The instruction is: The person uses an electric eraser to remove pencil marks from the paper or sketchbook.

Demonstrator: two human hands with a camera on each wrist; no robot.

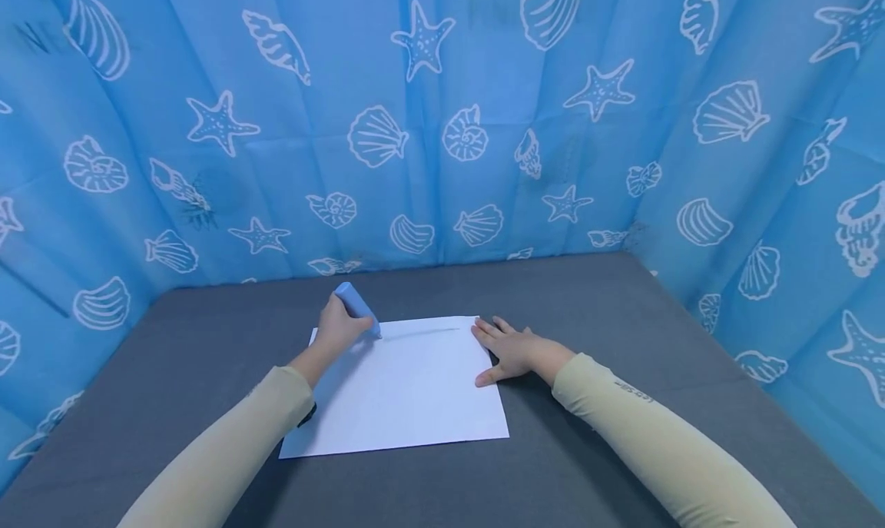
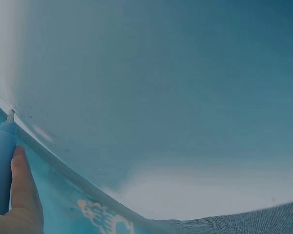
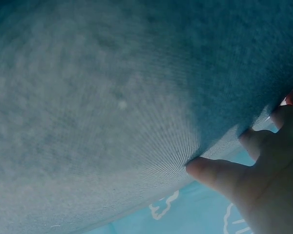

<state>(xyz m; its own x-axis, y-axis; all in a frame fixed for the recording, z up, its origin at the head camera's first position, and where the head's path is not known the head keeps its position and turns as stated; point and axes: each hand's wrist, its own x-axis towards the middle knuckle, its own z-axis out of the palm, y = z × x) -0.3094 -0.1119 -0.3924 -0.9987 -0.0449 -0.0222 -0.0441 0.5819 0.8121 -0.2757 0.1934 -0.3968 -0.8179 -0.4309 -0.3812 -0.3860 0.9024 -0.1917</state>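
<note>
Across the back and along both sides, a blue curtain (image 1: 442, 182) is hung, printed with white shells and starfish. In front of it a dark grey surface (image 1: 567, 290) is spread, its weave shown closely in the right wrist view. Over its near part two pale sleeves (image 1: 228, 443) are stretched, with small dark lettering printed on the right one. Between them a white sheet of paper (image 1: 408, 397) is laid flat, slightly askew. At its right edge, near the far corner, the sheet is touched by the right hand (image 1: 515, 351), whose fingers are spread wide with nothing gripped; the thumb is rested on the paper, and one finger is set on the surface beside it. By the left hand (image 1: 337, 328), a thick blue pen-like tool (image 1: 356, 305) is gripped at a tilt, its narrow tip brought to the sheet near the far edge, left of the middle. From there toward the right hand a faint, thin line (image 1: 422, 332) is seen; whether it is drawn or cut cannot be told.
</note>
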